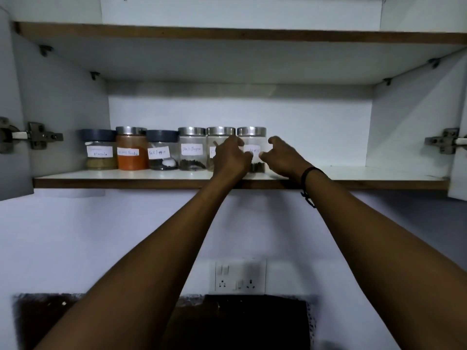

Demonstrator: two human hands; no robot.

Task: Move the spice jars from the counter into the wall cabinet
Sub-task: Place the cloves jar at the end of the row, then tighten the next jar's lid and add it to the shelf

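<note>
A: Closest to us are our two arms, reaching up past the wall socket (240,276) to the shelf (126,181).

B: And our hands?

A: Our left hand (231,157) is in front of the fifth jar (219,137). Its fingers are curled and its fingertip touches the side of the last jar (252,147). Our right hand (283,156) sits just right of that jar, fingers bent in a loose claw. We cannot tell if it touches the glass.

B: So where is the jar from our fingers?

A: Right between the two hands. It stands straight up, lid on top. Both hands are about as near; the left looks a bit closer.

B: Is it in its place?

A: We think so. It stands on the shelf, last in a row of six, touching or nearly touching the fifth jar.

B: And behind?

A: The white back wall (316,127). To the right, the shelf has room for more jars.
</note>
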